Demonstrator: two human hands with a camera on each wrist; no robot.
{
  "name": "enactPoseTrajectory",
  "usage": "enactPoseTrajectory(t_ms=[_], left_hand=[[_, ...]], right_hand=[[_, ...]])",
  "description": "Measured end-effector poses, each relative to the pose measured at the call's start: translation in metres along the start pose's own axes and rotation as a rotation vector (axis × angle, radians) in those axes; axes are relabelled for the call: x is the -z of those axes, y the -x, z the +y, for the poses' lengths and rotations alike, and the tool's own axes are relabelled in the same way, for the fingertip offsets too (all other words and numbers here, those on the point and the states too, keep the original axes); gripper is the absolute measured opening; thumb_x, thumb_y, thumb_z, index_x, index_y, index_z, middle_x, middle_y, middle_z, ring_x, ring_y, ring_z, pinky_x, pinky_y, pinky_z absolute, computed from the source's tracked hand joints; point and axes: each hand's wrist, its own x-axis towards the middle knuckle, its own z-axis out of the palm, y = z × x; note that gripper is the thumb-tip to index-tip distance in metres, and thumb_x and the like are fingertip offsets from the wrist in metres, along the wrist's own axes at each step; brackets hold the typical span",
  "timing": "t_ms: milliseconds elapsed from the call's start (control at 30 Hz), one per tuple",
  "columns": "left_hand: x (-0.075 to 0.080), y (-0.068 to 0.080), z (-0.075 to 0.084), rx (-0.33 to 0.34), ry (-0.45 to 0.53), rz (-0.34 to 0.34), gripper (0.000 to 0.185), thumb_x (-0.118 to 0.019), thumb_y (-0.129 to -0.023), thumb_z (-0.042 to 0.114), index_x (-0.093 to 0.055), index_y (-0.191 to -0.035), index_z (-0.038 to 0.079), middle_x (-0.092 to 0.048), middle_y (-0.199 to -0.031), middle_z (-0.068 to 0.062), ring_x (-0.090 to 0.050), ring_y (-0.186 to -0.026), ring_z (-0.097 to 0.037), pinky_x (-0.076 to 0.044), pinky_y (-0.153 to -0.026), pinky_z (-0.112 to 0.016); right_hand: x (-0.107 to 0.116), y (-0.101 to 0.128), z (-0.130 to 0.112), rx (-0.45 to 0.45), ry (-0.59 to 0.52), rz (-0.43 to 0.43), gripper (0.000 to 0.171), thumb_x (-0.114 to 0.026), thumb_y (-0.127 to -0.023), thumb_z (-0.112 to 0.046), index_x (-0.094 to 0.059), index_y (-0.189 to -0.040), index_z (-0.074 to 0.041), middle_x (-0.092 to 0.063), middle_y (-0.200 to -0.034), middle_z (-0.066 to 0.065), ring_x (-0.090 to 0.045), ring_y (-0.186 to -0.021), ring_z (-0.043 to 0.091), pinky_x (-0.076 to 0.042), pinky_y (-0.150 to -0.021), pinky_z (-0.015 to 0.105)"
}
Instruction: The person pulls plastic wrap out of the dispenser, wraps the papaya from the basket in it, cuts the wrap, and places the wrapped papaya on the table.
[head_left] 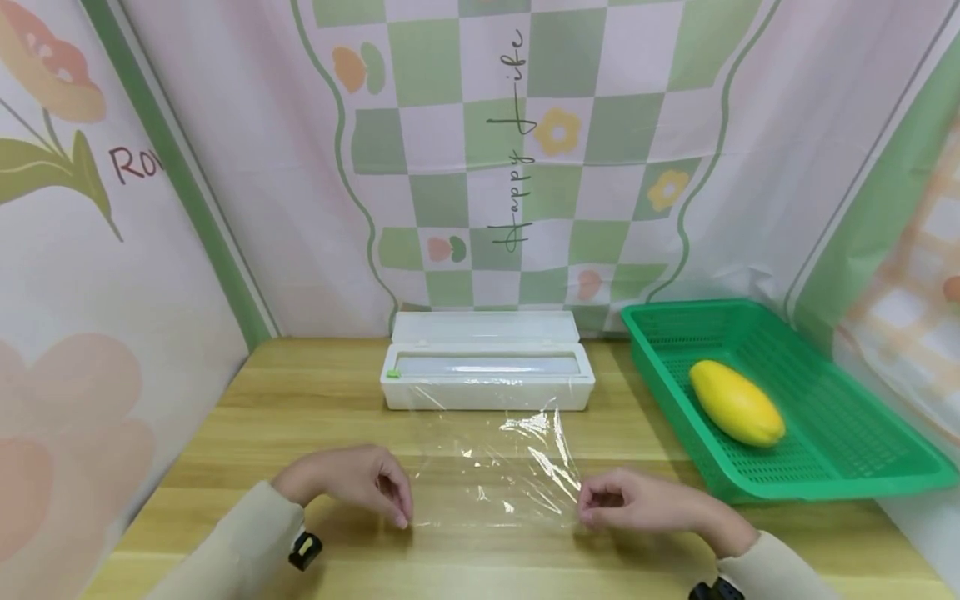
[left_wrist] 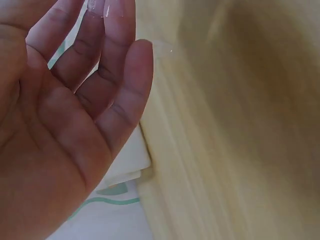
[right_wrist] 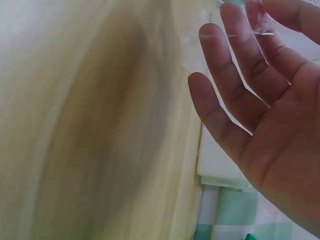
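A clear sheet of plastic wrap stretches from a white wrap dispenser box toward the front of the table. My left hand pinches its near left corner between thumb and fingers. At the near right corner my right hand pinches the film the same way. The dispenser's lid stands raised at the back, with the roll showing inside and a small green slider at the left end. In the right wrist view, a film edge crosses the fingertips.
To the right, a green plastic basket holds a yellow oval fruit. Patterned cloth hangs behind the wooden table and along both sides.
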Motion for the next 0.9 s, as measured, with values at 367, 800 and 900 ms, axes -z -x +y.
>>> enactPoseTrajectory(t_ms=[367, 800, 900], left_hand=[[-0.014, 0.003, -0.007, 0.083, 0.014, -0.017, 0.01, -0.076, -0.09, 0.018, -0.078, -0.093, 0.008, -0.072, -0.081, 0.01, -0.063, -0.07, 0.001, -0.054, -0.067, -0.019], [-0.02, 0.004, -0.002, 0.177, -0.019, 0.011, 0.017, -0.083, -0.08, 0.006, -0.072, -0.092, 0.011, -0.07, -0.075, 0.005, -0.063, -0.064, -0.002, -0.054, -0.06, -0.02], [-0.022, 0.003, 0.001, 0.208, -0.083, 0.022, 0.021, -0.086, -0.076, 0.007, -0.069, -0.087, 0.014, -0.064, -0.068, 0.01, -0.057, -0.058, 0.001, -0.049, -0.054, -0.016]], right_hand=[[-0.012, -0.002, 0.009, -0.002, 0.002, -0.071, 0.013, -0.059, -0.101, -0.013, -0.071, -0.096, -0.013, -0.068, -0.084, -0.006, -0.055, -0.069, -0.005, -0.053, -0.059, 0.021], [-0.019, 0.003, 0.008, -0.016, 0.083, -0.035, 0.024, -0.075, -0.086, -0.005, -0.068, -0.106, -0.014, -0.062, -0.082, -0.011, -0.054, -0.07, -0.004, -0.054, -0.059, 0.022], [-0.022, 0.004, 0.009, 0.004, 0.186, -0.018, 0.028, -0.081, -0.08, -0.009, -0.066, -0.102, -0.018, -0.057, -0.079, -0.015, -0.05, -0.068, -0.007, -0.051, -0.056, 0.019]])
